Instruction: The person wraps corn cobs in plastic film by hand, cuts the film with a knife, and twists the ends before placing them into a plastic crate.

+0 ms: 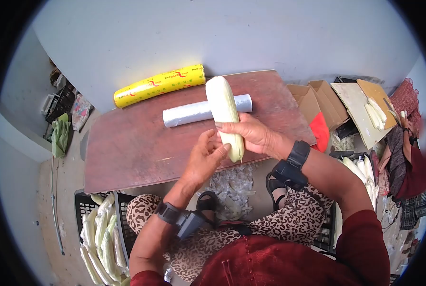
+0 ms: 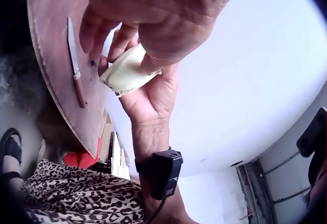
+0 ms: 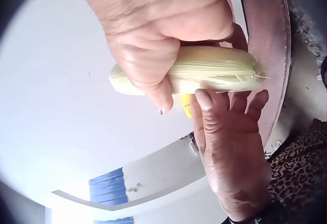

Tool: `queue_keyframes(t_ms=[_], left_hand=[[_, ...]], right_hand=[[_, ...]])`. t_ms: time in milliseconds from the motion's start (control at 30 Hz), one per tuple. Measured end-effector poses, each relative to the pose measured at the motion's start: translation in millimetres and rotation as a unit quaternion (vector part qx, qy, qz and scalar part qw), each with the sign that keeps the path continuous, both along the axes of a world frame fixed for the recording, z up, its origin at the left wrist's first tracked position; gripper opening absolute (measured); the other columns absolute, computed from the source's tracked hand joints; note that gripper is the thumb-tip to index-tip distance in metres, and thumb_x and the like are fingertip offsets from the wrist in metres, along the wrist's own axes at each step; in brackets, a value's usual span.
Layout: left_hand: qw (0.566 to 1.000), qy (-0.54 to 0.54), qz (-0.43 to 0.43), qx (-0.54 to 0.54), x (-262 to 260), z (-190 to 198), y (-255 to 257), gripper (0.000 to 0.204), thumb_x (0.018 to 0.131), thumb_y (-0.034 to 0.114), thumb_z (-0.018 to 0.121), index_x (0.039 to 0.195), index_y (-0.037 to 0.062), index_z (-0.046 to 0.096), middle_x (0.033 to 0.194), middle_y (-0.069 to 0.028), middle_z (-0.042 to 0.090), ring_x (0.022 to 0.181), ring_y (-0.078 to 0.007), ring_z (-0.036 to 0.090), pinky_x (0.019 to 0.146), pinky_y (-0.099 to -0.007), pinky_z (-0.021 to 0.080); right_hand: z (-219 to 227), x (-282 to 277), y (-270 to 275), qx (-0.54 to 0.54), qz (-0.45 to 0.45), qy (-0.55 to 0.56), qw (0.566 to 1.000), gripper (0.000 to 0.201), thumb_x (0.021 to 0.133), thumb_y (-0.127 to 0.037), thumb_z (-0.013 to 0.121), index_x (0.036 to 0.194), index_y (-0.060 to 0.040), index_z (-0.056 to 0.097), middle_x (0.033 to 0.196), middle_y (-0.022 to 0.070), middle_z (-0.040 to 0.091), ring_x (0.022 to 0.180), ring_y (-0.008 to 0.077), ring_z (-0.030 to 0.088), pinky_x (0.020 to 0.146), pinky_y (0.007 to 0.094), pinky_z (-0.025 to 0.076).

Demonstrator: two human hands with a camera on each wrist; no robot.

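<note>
A pale ear of corn in its husk is held up over the front of the table, its narrower end down. My right hand grips it around the lower half, thumb across the front, also plain in the right wrist view. My left hand is at the lower end, its thumb touching the husk. In the right wrist view the left fingers reach loosely beside the corn. On the table lies a knife, seen in the left wrist view. Behind the corn is a roll of clear plastic film.
A yellow printed film roll lies along the back of the red-brown table. Crates of pale long ears stand low at left and right. Cardboard boxes and another person are at the right. Crumpled plastic covers the floor below.
</note>
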State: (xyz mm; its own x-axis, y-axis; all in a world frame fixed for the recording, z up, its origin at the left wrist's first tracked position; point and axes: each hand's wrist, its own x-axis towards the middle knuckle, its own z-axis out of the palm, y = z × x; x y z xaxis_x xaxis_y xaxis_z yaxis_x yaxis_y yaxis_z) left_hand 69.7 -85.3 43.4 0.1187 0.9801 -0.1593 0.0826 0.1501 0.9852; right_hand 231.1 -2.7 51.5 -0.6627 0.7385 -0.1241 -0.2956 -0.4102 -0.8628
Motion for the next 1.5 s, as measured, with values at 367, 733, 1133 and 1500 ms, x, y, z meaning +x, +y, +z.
queue_keyframes(t_ms=[367, 733, 1133, 1500], left_hand=[[0.929, -0.169, 0.24, -0.225, -91, -52, 69, 0.022, 0.097, 0.021, 0.05, 0.109, 0.003, 0.051, 0.092, -0.0092, 0.06, 0.076, -0.0214, 0.062, 0.063, -0.0323, 0.051], [0.963, -0.21, -0.059, -0.156, 9, -15, 61, 0.064, 0.088, 0.05, 0.065, 0.124, -0.0007, 0.051, 0.111, -0.0088, 0.059, 0.107, -0.0175, 0.054, 0.093, -0.0348, 0.045], [0.953, -0.276, 0.095, -0.082, -19, -17, 49, 0.045, 0.087, 0.032, 0.071, 0.116, 0.0011, 0.055, 0.106, -0.0117, 0.063, 0.101, -0.0237, 0.062, 0.086, -0.0379, 0.052], [0.851, -0.406, 0.321, -0.085, -95, -45, 51, 0.042, 0.084, 0.03, 0.073, 0.116, 0.0108, 0.053, 0.1, -0.0099, 0.057, 0.096, -0.0309, 0.059, 0.084, -0.0436, 0.052]], right_hand=[[10, 69, 59, 0.084, -0.13, -0.068, 0.986, 0.045, 0.081, -0.014, 0.077, 0.114, 0.0011, 0.051, 0.096, 0.0072, 0.058, 0.085, 0.0132, 0.062, 0.071, 0.0271, 0.055], [2, 37, 14, 0.04, -0.016, -0.077, 0.996, 0.047, 0.078, -0.004, 0.074, 0.118, 0.0014, 0.05, 0.101, 0.0089, 0.06, 0.093, 0.0161, 0.061, 0.083, 0.032, 0.053], [-9, 16, 12, 0.069, -0.034, -0.269, 0.96, 0.063, 0.09, -0.046, 0.065, 0.125, 0.0031, 0.048, 0.114, 0.0168, 0.059, 0.098, 0.0199, 0.061, 0.079, 0.0356, 0.048], [-71, 59, 77, -0.19, -0.13, -0.212, 0.95, 0.034, 0.102, -0.024, 0.043, 0.118, 0.006, 0.041, 0.106, 0.0219, 0.055, 0.085, 0.0238, 0.062, 0.058, 0.0298, 0.051]])
